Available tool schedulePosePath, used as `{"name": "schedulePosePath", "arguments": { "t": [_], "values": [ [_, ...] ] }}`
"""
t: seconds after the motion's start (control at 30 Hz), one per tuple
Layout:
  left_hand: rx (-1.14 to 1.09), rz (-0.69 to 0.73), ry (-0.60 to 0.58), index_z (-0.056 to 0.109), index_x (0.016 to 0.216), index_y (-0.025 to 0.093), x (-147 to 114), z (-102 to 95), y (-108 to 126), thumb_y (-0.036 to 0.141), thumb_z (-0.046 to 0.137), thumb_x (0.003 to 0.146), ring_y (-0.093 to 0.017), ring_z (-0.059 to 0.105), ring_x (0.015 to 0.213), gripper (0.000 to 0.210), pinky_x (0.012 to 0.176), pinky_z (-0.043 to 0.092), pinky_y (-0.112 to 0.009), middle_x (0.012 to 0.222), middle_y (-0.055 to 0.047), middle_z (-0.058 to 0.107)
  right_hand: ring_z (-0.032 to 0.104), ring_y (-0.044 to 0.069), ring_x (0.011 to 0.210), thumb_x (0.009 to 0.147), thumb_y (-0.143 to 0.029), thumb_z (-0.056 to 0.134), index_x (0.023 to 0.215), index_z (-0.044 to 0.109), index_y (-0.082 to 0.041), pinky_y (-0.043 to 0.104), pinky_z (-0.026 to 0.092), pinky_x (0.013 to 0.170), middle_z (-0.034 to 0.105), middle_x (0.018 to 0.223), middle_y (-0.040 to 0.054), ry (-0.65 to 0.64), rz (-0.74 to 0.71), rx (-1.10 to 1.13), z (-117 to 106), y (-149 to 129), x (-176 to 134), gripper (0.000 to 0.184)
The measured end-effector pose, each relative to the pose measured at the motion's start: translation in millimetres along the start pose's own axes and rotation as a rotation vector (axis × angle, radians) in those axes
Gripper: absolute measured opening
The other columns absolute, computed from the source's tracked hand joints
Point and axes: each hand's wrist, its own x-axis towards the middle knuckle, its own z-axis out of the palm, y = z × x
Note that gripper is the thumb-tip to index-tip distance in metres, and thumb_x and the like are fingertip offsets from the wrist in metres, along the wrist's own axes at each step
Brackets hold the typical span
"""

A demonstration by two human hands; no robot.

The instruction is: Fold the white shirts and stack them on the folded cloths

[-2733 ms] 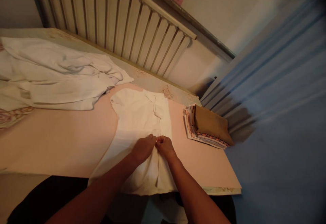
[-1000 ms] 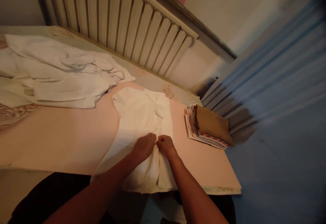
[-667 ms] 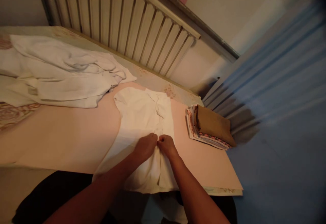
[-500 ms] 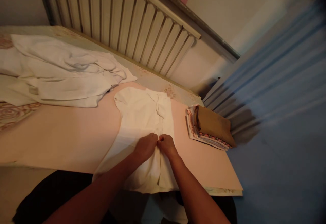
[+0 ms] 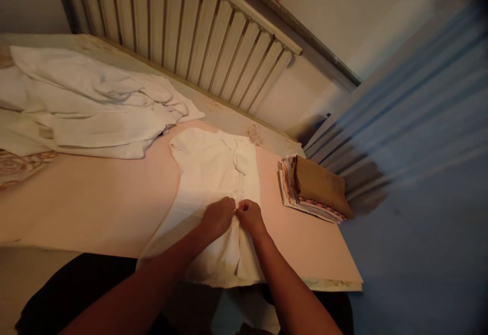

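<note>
A white shirt (image 5: 206, 167) lies spread on a pink sheet over the table, its collar end at the far side and its hem at the near edge. My left hand (image 5: 219, 217) is closed, pinching the shirt's front placket about halfway down. Close beside it on the right, my right hand (image 5: 249, 218) pinches the same placket, thumb and forefinger together. The two sets of fingertips almost meet. Whether a button lies between them is too small to tell. Below the hands the cloth is gathered into folds.
A heap of white garments (image 5: 91, 106) lies at the left on the table. A stack of folded cloths (image 5: 322, 187), brown on top, stands at the right. Behind the table is a radiator (image 5: 198, 35); a blue curtain (image 5: 419, 147) hangs at the right. The pink sheet (image 5: 102, 203) reaches the near edge.
The view has shifted very slightly. Both hands stay at the same spot on the shirt's placket, with hardly any visible finger movement.
</note>
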Motion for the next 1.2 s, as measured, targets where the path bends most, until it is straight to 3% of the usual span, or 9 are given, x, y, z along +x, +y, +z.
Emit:
{"name": "schedulePosePath", "arguments": {
  "t": [0.37, 0.77, 0.97, 1.1, 1.2],
  "values": [
    [0.019, 0.035, 0.001, 0.054, 0.094, 0.019, 0.8, 1.2, -1.6, 0.018, 0.040, 0.089, -0.018, 0.061, 0.085, 0.015, 0.072, 0.043, -0.030, 0.098, -0.006, 0.061, 0.041, 0.008, 0.048, 0.057, -0.017, 0.052, 0.066, 0.055, -0.019, 0.020, 0.035, 0.049, 0.048, 0.054, -0.0073, -0.071, 0.060, 0.107, -5.4, -1.7, 2.3, 0.010],
    [0.033, 0.073, 0.047, 0.052, 0.093, 0.020, -4.7, 2.0, -3.6, 0.018, 0.037, 0.090, -0.017, 0.059, 0.080, 0.015, 0.068, 0.040, -0.029, 0.097, -0.004, 0.058, 0.045, 0.010, 0.053, 0.057, -0.016, 0.055, 0.065, 0.054, -0.020, 0.021, 0.037, 0.052, 0.049, 0.057, -0.0070, 0.023, 0.019, 0.001, -0.8, -1.4, -1.8, 0.008],
    [-0.036, 0.077, 0.111, 0.052, 0.090, 0.020, -3.0, 2.6, -12.3, 0.018, 0.037, 0.090, -0.017, 0.056, 0.081, 0.015, 0.071, 0.040, -0.029, 0.094, -0.004, 0.058, 0.053, 0.014, 0.065, 0.069, -0.021, 0.052, 0.076, 0.061, -0.020, 0.026, 0.042, 0.066, 0.059, 0.069, -0.0024, 0.107, -0.091, -0.085, -7.5, 2.2, -25.1, 0.011],
    [-0.046, 0.088, 0.130, 0.052, 0.088, 0.020, -2.5, 3.4, -14.8, 0.018, 0.037, 0.090, -0.016, 0.055, 0.080, 0.016, 0.072, 0.039, -0.029, 0.093, -0.004, 0.058, 0.055, 0.016, 0.066, 0.078, -0.023, 0.048, 0.079, 0.061, -0.019, 0.027, 0.042, 0.065, 0.061, 0.071, 0.0004, 0.143, -0.244, -0.219, -13.5, 15.0, -53.1, 0.014],
    [-0.051, 0.111, 0.134, 0.052, 0.090, 0.021, -2.5, 5.4, -15.9, 0.018, 0.039, 0.088, -0.015, 0.055, 0.080, 0.014, 0.072, 0.039, -0.028, 0.094, -0.003, 0.057, 0.058, 0.018, 0.075, 0.080, -0.022, 0.046, 0.088, 0.062, -0.018, 0.028, 0.044, 0.071, 0.065, 0.081, 0.0045, 0.219, -0.270, -0.244, -20.4, 29.9, -71.3, 0.019]
  ]
}}
